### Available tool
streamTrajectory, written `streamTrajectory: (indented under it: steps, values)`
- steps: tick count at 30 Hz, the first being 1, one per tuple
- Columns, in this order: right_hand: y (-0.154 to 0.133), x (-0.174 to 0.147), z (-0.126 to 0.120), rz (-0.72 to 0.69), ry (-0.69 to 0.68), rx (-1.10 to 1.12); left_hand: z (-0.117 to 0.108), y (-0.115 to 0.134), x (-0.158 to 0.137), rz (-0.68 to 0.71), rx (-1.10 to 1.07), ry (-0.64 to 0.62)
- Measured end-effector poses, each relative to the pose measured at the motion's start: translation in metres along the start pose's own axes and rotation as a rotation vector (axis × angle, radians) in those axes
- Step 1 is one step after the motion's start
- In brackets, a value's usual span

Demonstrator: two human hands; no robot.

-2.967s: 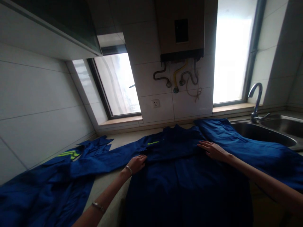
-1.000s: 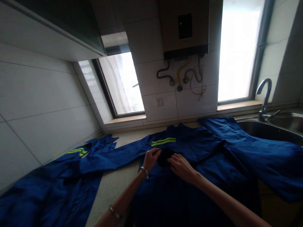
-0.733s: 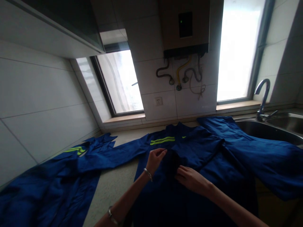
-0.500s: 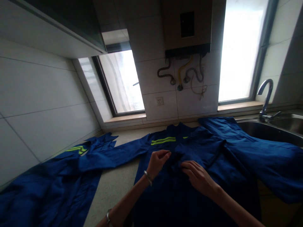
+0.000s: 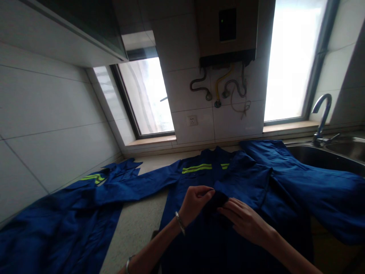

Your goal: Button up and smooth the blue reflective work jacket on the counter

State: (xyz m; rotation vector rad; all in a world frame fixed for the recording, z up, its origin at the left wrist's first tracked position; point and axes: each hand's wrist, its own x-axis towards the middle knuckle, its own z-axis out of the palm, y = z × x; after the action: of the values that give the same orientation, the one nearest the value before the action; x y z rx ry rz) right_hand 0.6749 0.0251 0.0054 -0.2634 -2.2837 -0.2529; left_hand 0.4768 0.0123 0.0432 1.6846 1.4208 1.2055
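A blue work jacket (image 5: pixel 245 182) with yellow-green reflective stripes (image 5: pixel 196 168) lies spread on the speckled countertop (image 5: pixel 134 232). My left hand (image 5: pixel 195 199) pinches a dark fold of its fabric at the middle of the chest. My right hand (image 5: pixel 243 220) grips the same fold from the right, fingertips almost touching the left hand. One sleeve stretches left; the other (image 5: pixel 308 182) lies toward the sink. A bracelet sits on my left wrist.
A second blue garment (image 5: pixel 57 224) with reflective stripes lies bunched at the left against the tiled wall. A steel sink (image 5: pixel 327 160) and tap (image 5: pixel 321 118) are at the right. A wall heater (image 5: pixel 226 32) with hoses, a socket (image 5: pixel 193 120) and two windows stand behind.
Both hands left the jacket's sides and met at its chest, taking hold of a fold of fabric. They have since drawn it slightly toward me, and the stripes show more.
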Motion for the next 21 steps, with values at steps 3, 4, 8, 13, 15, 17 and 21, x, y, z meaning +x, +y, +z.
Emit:
streamTrajectory:
  steps: [3, 4, 8, 13, 15, 17, 21]
  values:
    - [-0.002, -0.001, -0.001, 0.077, 0.042, 0.023, 0.001, -0.003, -0.001, 0.0, -0.002, -0.014]
    - [-0.002, -0.002, -0.002, 0.091, 0.053, 0.028, 0.002, -0.004, -0.001, 0.004, -0.005, -0.03]
    - [-0.003, -0.003, -0.005, 0.068, 0.086, 0.033, 0.007, -0.007, -0.006, 0.01, -0.01, -0.13]
    - [0.0, -0.011, -0.004, 0.117, 0.141, 0.128, 0.01, -0.003, -0.011, 0.007, -0.026, -0.169]
    - [0.0, -0.014, -0.003, 0.146, 0.154, 0.156, 0.01, 0.0, -0.012, 0.014, -0.026, -0.172]
    - [0.001, -0.016, -0.002, 0.137, 0.171, 0.16, 0.01, 0.002, -0.013, 0.029, -0.029, -0.188]
    - [0.0, -0.014, -0.003, 0.115, 0.172, 0.163, 0.009, 0.006, -0.014, 0.083, -0.017, -0.212]
